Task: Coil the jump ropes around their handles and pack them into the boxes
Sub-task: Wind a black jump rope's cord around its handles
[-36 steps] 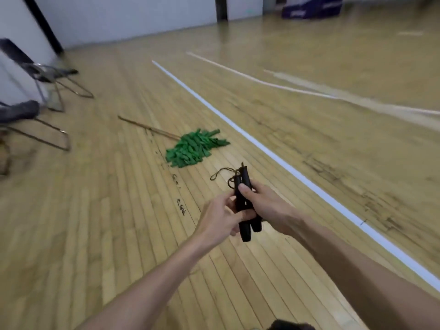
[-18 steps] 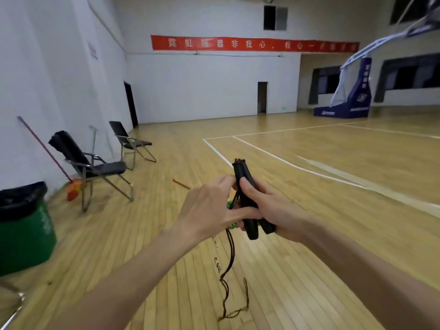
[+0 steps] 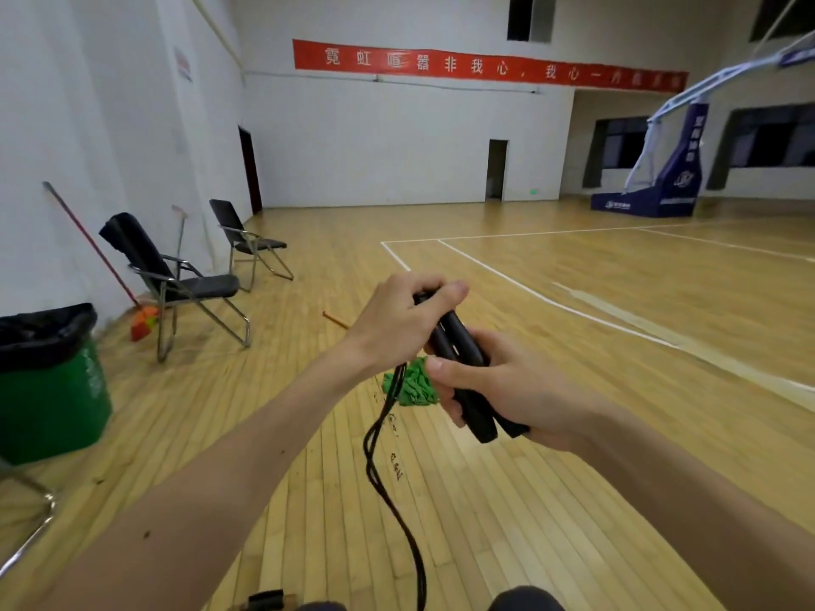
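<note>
Right grip (image 3: pixel 507 390) is squeezing both black handles (image 3: pixel 458 341), left grip (image 3: pixel 401 324) is curling over their top, rope (image 3: pixel 367 447) is dangling floorward.

The hall is evenly lit but a bit dim; the wooden floor (image 3: pixel 551 390) shines softly; straight lines bend near the edges; the green bin (image 3: pixel 53 390) looks blurry.

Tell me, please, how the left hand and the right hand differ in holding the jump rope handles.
The left hand curls over the top end of the handles; the right hand wraps their lower half. The rope hangs from under the left hand, not from the right hand. Both grip the same pair of black handles.
</note>
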